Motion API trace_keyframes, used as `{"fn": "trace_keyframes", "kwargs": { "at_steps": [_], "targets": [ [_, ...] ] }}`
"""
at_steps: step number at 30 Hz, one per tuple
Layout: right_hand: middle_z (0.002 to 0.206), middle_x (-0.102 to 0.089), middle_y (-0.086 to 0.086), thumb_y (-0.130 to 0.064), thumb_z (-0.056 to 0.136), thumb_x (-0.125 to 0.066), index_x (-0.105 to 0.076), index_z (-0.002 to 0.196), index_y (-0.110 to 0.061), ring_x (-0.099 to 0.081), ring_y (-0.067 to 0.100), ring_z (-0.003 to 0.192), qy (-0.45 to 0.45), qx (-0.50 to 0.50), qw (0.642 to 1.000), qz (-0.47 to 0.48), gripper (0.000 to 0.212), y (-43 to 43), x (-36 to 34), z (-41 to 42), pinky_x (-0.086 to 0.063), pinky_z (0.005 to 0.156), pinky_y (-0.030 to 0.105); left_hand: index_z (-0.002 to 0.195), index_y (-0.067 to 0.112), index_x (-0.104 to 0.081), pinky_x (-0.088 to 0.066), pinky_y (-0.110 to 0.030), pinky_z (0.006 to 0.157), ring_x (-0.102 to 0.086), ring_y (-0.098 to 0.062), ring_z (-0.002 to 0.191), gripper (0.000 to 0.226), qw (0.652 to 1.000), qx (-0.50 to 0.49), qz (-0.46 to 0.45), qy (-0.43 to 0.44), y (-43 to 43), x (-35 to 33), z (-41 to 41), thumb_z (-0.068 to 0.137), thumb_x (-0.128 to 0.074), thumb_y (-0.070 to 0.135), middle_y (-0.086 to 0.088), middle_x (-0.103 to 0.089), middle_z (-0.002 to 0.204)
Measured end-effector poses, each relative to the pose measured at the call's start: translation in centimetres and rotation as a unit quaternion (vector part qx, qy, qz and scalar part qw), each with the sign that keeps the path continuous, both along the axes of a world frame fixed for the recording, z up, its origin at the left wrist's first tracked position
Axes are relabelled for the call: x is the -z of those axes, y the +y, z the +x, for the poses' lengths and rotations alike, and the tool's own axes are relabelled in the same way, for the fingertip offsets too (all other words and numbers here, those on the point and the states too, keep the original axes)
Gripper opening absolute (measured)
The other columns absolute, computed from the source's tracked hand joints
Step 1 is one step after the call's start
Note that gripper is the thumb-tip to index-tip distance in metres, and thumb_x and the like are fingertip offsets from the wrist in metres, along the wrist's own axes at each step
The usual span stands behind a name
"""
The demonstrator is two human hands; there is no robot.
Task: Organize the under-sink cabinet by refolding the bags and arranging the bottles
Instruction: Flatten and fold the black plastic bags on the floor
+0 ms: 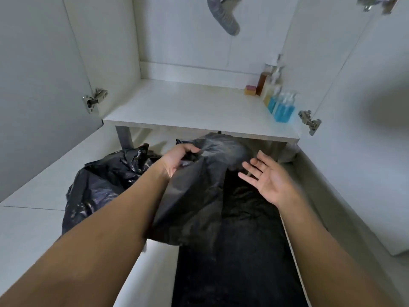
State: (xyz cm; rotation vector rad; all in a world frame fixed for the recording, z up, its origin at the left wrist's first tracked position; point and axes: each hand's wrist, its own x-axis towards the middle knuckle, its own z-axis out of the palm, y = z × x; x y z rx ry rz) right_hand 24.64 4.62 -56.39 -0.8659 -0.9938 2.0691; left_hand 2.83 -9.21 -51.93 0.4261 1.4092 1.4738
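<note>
Your left hand (pixel 180 159) pinches the black bag's (pixel 190 202) top edge; your right hand (pixel 266 179) hovers spread just beside it, the bag running lengthwise toward you.

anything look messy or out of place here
Yes: a crumpled black bag lies heaped on the floor at the left, outside the cabinet. The left hand grips a second bag, loose too; the right hand is open. The bottles stand upright along its right side, no spill visible.

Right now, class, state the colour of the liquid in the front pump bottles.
Blue; the pump bottles show best in head view.
</note>
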Motion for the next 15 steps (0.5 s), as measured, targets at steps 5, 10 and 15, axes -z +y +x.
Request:
{"fn": "trace_keyframes", "kwargs": {
  "at_steps": [5,10,15],
  "targets": [
    [0.114,-0.067,0.009,-0.072,0.082,-0.061,-0.058,0.128,-0.011,-0.067,0.029,0.103,-0.286,-0.043,0.956,-0.048,0.076,-0.8,5.5,2.7,-0.057,0.088,0.050,0.074,0.008,-0.064,-0.052,-0.026,0.055,-0.062,-0.022,0.061,0.020,0.998,-0.009,-0.022,-0.057,0.1,0.9,4.4,0.093,-0.057,0.009,-0.009,-0.065,0.072],
    [0.126,-0.067,0.016,-0.085,0.074,-0.057,-0.064,0.128,-0.013,-0.065,0.037,0.114,-0.106,-0.110,0.978,-0.140,0.091,-3.4,8.0,2.0,-0.049,0.099,0.055,0.084,0.011,-0.060,-0.053,-0.017,0.047,-0.067,-0.011,0.055,0.019,0.999,0.014,0.034,-0.031,1.6,1.4,6.2,0.098,-0.048,0.015,0.000,-0.069,0.066],
    [0.113,-0.067,0.008,-0.031,0.093,-0.061,-0.059,0.115,-0.012,-0.071,0.024,0.097,0.077,0.028,0.989,-0.124,0.029,-1.2,6.0,2.1,-0.057,0.077,0.050,0.061,0.005,-0.064,-0.049,-0.018,0.042,-0.055,-0.018,0.053,0.041,0.997,-0.019,-0.035,-0.073,2.0,2.6,4.4,0.097,-0.044,0.007,-0.009,-0.054,0.066]
  ]
}}
